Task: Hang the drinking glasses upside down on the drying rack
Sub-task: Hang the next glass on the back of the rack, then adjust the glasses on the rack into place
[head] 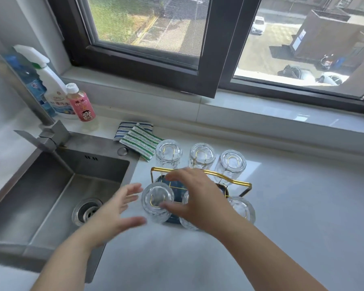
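A drying rack with a gold handle bar (235, 179) and a dark blue base stands on the white counter beside the sink. Several clear drinking glasses hang upside down on it: three in the far row, such as the far left glass (169, 152), and three in the near row. My right hand (198, 194) hovers over the rack's middle, fingers spread, thumb touching the near left glass (156, 201) and covering most of the near middle glass. My left hand (118, 215) is open, just left of that glass, blurred.
A steel sink (57, 198) with a faucet (40, 131) lies to the left. Striped cloths (139, 139) lie behind the rack. Spray bottle (51, 85) and a pink bottle (82, 103) stand in the back left corner. An open window frame juts over the sill.
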Tool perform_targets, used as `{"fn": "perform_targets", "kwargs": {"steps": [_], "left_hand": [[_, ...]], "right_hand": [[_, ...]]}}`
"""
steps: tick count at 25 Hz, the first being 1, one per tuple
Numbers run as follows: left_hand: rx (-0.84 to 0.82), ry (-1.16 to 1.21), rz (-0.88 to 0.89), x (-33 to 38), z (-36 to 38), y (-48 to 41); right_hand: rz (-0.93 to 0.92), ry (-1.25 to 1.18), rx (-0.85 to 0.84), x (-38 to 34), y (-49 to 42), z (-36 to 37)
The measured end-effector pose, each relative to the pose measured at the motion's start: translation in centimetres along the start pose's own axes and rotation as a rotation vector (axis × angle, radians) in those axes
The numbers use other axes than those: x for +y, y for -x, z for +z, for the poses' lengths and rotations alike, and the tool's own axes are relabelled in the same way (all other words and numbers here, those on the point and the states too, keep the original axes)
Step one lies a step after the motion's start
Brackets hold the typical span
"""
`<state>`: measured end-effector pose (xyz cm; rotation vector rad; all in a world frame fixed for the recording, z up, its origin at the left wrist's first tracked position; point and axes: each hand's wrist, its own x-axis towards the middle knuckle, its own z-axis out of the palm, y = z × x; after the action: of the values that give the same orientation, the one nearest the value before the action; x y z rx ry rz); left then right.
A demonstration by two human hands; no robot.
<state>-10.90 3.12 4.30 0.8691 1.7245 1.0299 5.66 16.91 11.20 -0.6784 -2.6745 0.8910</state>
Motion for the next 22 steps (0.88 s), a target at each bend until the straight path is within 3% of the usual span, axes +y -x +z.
{"fn": "perform_targets", "kwargs": {"steps": [2, 5, 9, 22], "left_hand": [[-0.031, -0.093, 0.037, -0.4, 1.8, 0.5], [0.120, -0.043, 0.120, -0.4, 4.0, -0.1], [0.235, 0.006, 0.172, -0.7, 4.2, -0.4], [0.229, 0.012, 0.136, -0.3, 4.3, -0.4]], "right_hand": [[-0.004, 0.164, -0.118, 0.0, 0.3, 1.4], [0.066, 0.310, -0.184, 0.1, -0.3, 2.9], [0.140, 0.265, -0.111, 0.3, -0.5, 3.8], [0.128, 0.230, -0.065, 0.7, -0.4, 3.6]]}}
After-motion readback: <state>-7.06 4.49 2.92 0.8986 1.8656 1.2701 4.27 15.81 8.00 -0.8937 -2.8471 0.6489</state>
